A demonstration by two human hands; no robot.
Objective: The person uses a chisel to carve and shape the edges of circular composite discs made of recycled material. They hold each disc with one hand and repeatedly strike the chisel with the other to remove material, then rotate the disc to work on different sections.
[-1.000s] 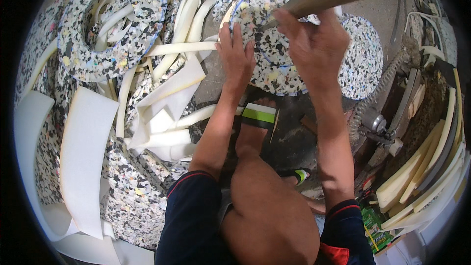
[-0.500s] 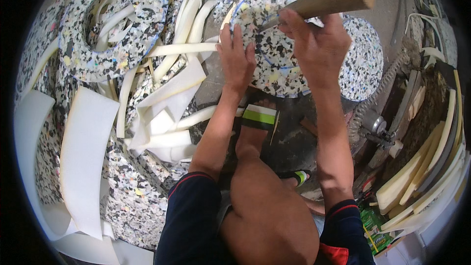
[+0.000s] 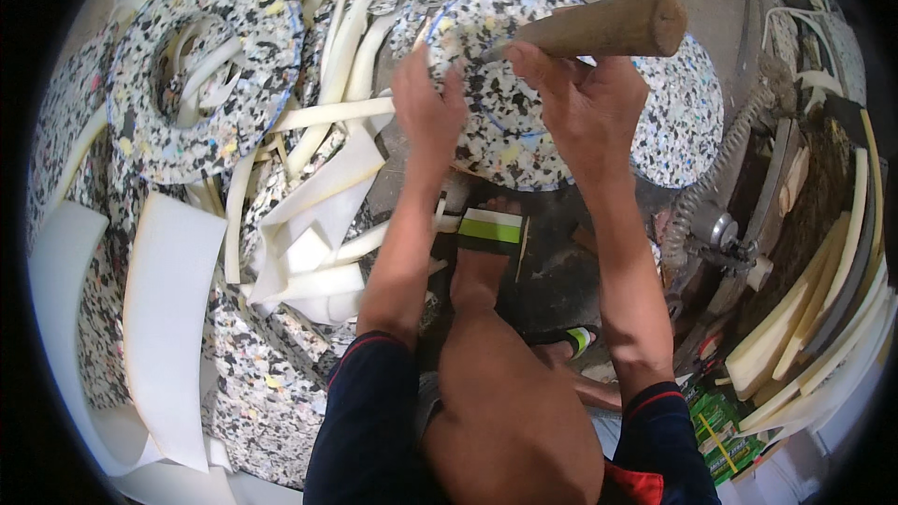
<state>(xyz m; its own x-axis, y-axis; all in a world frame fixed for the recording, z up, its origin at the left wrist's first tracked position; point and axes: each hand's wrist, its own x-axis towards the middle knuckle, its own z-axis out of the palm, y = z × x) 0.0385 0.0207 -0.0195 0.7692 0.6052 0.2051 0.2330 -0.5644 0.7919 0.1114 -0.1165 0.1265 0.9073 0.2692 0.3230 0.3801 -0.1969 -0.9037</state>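
The foam disc (image 3: pixel 510 93) is marked but seemingly unhollowed, unlike the ring (image 3: pixel 259 61) left of it, a wooden-handled tool (image 3: pixel 608 25) gripped by the right hand (image 3: pixel 595 112), the left hand's (image 3: pixel 427 108) closure unclear.

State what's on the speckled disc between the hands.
The disc bears a blue line; the left hand is at the disc's edge, the right hand holds a wooden-handled tool over it. Whatever they cover is hidden.

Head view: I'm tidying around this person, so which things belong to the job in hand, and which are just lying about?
In the job, it seems:
wooden-handled tool, held in the right hand
speckled foam disc, with the left hand at its left edge

Apparently just lying about:
speckled foam ring
white foam sheet
pale foam strips at right
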